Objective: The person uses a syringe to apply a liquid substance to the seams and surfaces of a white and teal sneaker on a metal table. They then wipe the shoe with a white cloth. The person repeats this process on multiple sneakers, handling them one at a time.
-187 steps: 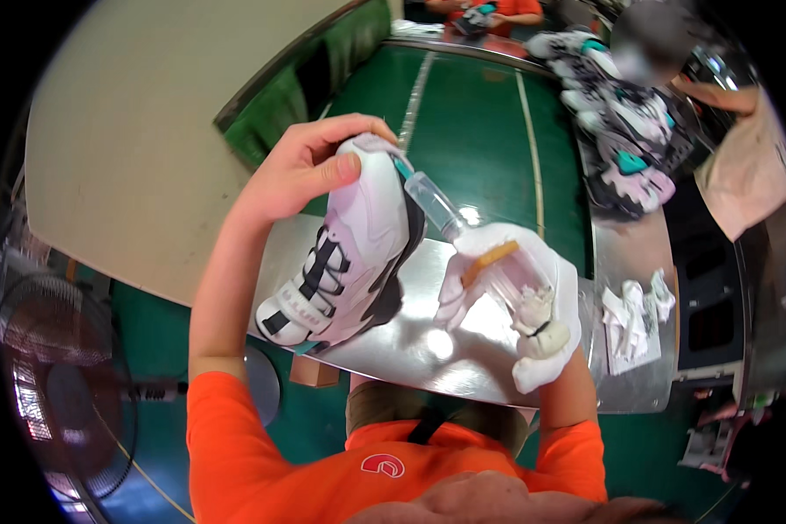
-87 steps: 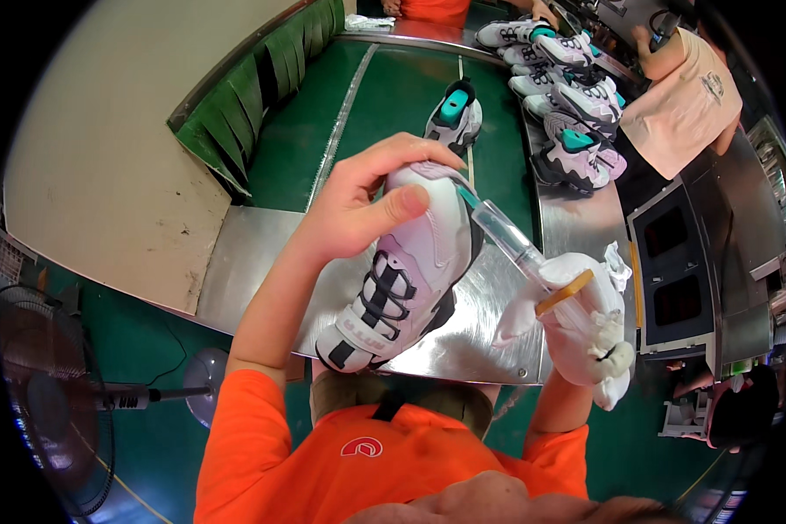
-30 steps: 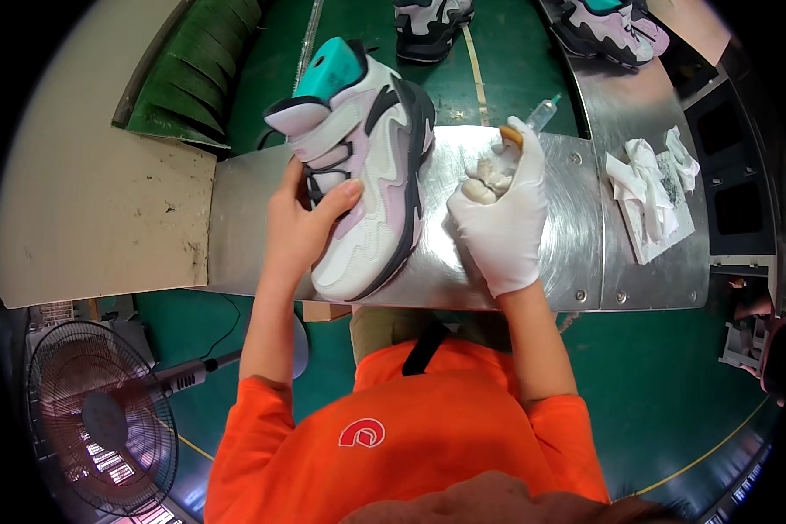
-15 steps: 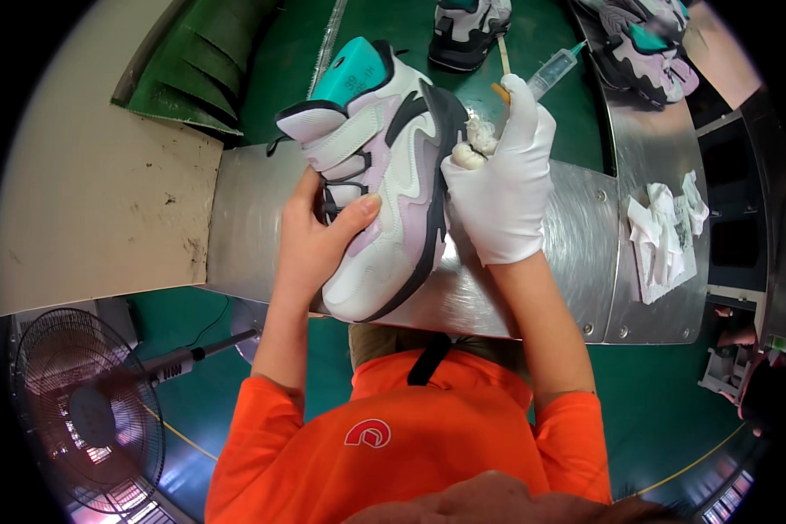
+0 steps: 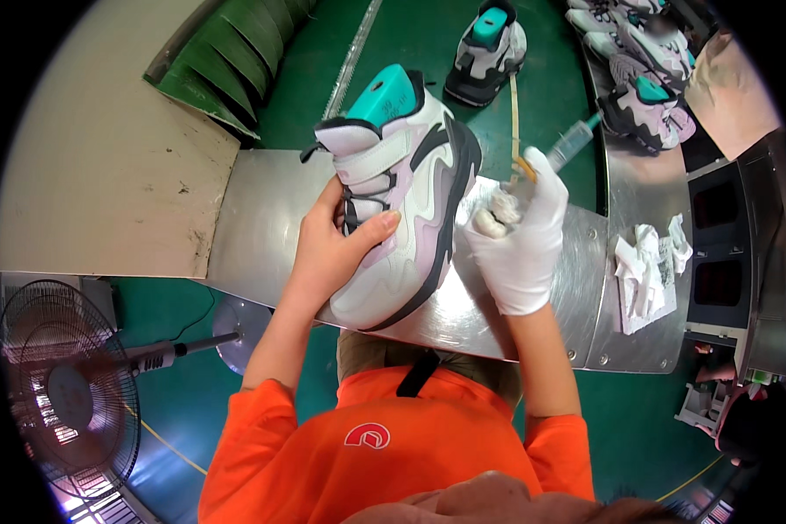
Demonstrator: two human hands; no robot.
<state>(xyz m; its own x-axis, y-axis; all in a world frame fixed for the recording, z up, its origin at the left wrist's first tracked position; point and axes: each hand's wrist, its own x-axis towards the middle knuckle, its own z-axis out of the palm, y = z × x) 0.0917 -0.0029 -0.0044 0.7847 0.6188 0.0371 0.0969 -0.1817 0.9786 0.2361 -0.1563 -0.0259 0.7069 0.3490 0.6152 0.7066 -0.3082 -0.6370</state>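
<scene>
Grips white-and-lilac sneaker point(image 5: 424, 210) above steel bench point(image 5: 262, 210) with bare left hand point(image 5: 330, 251), toe nearest, teal shoe last point(image 5: 382, 96) inside. Risks a slip, judging by one-sided hold. Clasps white wad point(image 5: 503, 210), yellow-brown stick point(image 5: 527, 168) and syringe point(image 5: 573, 145) in gloved right hand point(image 5: 528, 253), just beside sneaker. Could smear it through leftward drift, or drip through accidental plunger pressure.

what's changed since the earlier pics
The held shoe has swung round, toe toward the person; the left hand shifted from toe to laces. The right hand drew the syringe away rightward. Another shoe has appeared on the green belt. The syringe is still held; white cloths still lie off to the right.
</scene>
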